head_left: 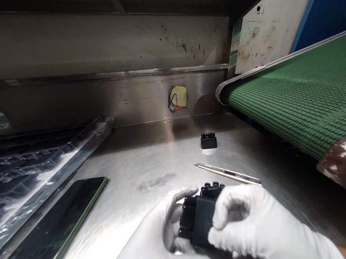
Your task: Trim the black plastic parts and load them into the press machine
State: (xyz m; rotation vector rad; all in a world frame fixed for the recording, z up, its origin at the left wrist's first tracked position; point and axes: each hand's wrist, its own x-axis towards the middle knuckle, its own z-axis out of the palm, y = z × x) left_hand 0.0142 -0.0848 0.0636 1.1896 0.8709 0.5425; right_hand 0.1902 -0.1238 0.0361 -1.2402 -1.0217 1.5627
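Both my hands wear white gloves and hold one black plastic connector block [199, 216] just above the steel table near its front edge. My left hand [154, 251] cups the block from the left and below. My right hand [257, 226] grips it from the right, thumb and fingers pressed on its side. A second, smaller black plastic piece [208, 140] sits alone on the table farther back. Metal tweezers [227, 174] lie flat on the table just beyond my right hand.
A dark flat phone-like slab [45, 241] lies at the left on the steel table [140, 171]. Clear plastic trays [17, 179] are stacked behind it. A green conveyor belt [313, 91] runs along the right. A small yellow part with wires [178, 97] hangs on the back wall.
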